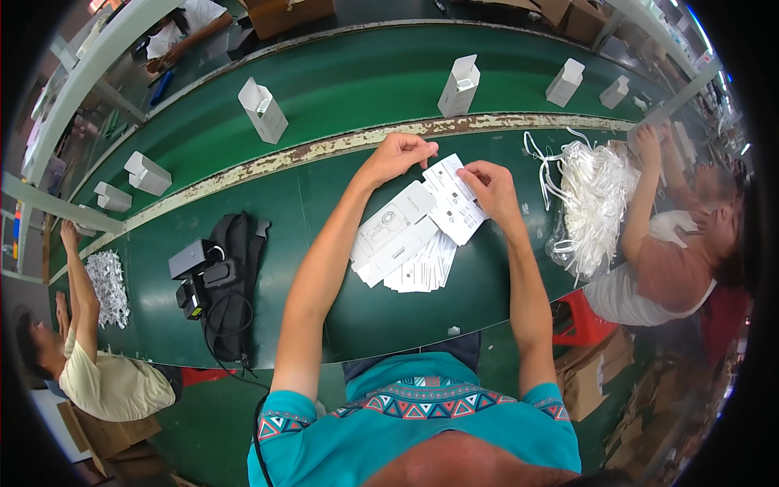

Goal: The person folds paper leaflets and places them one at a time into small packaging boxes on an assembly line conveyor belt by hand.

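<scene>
My right hand [492,191] pinches the upper right corner of a white printed leaflet [453,200] with thumb and fingers. Just above the leaflet's upper left corner is my left hand [398,158], loosely curled, its fingertips a little apart and nothing visible in them. Under the leaflet, partly covered, lies a larger flat card sheet [393,221] with a line drawing on it. A fanned pile of white leaflets [422,272] lies on the green table nearer to me.
Several open white boxes [264,112] stand on a green conveyor belt [357,81] beyond a worn ledge [324,144]. White cords [596,195] are heaped to the right; a black strap with devices [231,284] lies to the left. Co-workers sit at both sides.
</scene>
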A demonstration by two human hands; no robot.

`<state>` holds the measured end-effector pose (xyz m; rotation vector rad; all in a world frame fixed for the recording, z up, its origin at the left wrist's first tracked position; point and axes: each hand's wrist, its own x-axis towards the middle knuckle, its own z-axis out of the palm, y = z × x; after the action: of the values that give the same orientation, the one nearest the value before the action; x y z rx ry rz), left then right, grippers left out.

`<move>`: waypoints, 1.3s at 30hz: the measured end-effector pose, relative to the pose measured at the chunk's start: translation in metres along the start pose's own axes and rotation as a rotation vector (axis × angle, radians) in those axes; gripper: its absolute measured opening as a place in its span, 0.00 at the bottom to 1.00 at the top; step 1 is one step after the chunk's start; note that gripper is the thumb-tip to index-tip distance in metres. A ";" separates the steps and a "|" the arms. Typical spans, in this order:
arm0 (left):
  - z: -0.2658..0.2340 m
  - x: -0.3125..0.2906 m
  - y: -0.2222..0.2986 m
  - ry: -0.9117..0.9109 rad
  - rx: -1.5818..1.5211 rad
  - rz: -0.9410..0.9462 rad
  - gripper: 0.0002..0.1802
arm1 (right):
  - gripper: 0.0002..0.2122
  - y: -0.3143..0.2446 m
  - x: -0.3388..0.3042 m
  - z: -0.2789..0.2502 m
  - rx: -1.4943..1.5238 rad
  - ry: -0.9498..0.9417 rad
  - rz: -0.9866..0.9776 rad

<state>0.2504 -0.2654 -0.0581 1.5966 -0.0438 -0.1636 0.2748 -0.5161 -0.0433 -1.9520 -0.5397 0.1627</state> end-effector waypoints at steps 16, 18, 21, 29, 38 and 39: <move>0.012 -0.004 0.010 0.043 0.071 -0.015 0.13 | 0.06 -0.003 0.006 0.005 0.226 0.168 -0.082; 0.012 -0.004 0.012 0.040 0.056 -0.031 0.12 | 0.06 0.001 0.006 0.005 0.222 0.198 -0.122; 0.010 -0.003 0.014 0.028 0.030 -0.067 0.12 | 0.06 0.006 0.008 0.001 0.211 0.233 -0.100; 0.012 0.003 0.008 0.169 -0.331 0.034 0.20 | 0.08 -0.004 0.009 -0.020 0.736 0.102 0.179; 0.012 -0.001 0.022 0.084 -0.070 0.163 0.10 | 0.11 -0.011 0.006 -0.008 0.745 0.099 -0.075; 0.014 -0.002 0.023 0.087 -0.070 0.162 0.10 | 0.11 -0.013 0.006 -0.005 0.697 0.138 -0.136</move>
<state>0.2486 -0.2798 -0.0352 1.5210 -0.0991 0.0299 0.2775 -0.5128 -0.0285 -1.2345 -0.4451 0.1081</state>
